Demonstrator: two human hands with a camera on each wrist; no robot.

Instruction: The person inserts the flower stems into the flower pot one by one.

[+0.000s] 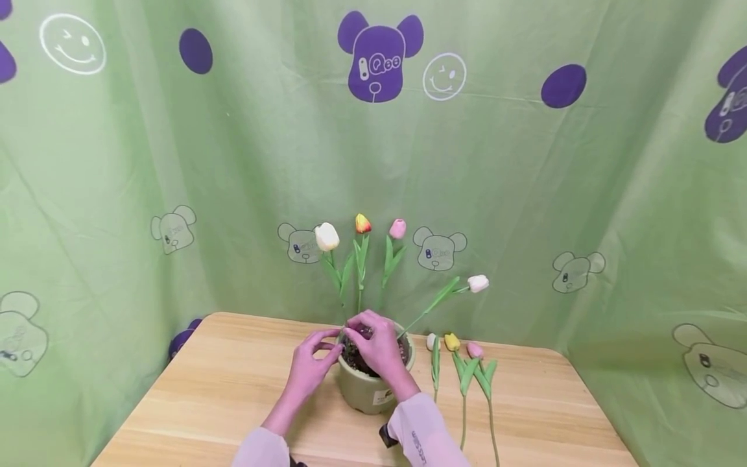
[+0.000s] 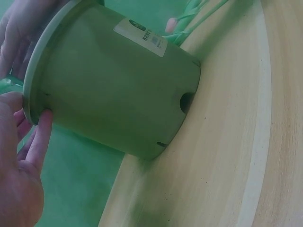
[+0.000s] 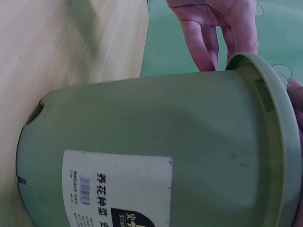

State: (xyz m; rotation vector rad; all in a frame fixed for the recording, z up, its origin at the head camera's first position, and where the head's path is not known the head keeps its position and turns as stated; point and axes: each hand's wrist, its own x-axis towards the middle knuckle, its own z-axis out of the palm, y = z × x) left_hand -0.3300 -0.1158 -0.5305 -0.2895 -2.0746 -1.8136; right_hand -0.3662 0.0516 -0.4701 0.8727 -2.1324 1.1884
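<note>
A green flowerpot (image 1: 363,392) with dark soil stands on the table, and both hands work at its left rim. My right hand (image 1: 376,344) reaches over the soil and pinches the stem of a white tulip (image 1: 327,237) low down, near the rim. From the outer side my left hand (image 1: 315,363) holds the same stem between thumb and forefinger; in the left wrist view one of its fingers (image 2: 40,135) touches the pot wall. A red-yellow tulip (image 1: 363,224) and a pink tulip (image 1: 397,229) stand upright behind. A pale pink tulip (image 1: 478,283) leans far right from the pot.
On the wooden table (image 1: 233,376), right of the pot, lie a white tulip (image 1: 431,342), a yellow tulip (image 1: 452,342) and a pink tulip (image 1: 475,350), stems toward the front. A green curtain (image 1: 262,130) with bear prints hangs around the table.
</note>
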